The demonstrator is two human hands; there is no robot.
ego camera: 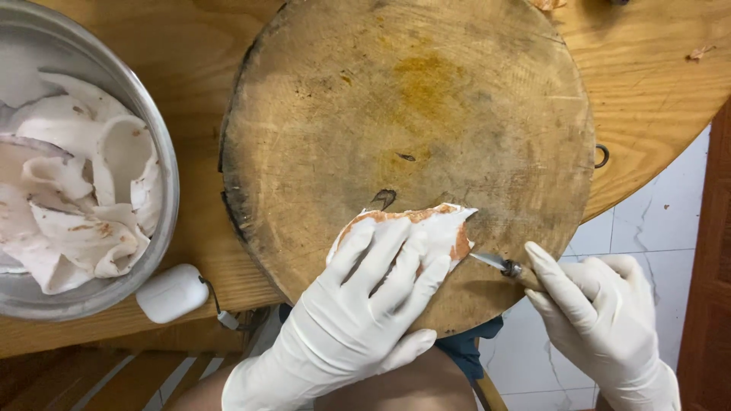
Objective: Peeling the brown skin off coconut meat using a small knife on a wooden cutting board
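Coconut piece [449, 224] (knife [495, 263] alongside)

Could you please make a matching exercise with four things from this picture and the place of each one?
Things:
1. white piece
2. knife
3. metal bowl
4. small white case

Places:
A. in the right hand
B. under the left hand, on the round board
C. just below the bowl's rim
D. left of the board

Pairs: 1-B, 2-A, 3-D, 4-C

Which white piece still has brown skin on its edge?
The piece on the round board under the left hand; those in the bowl look mostly white.
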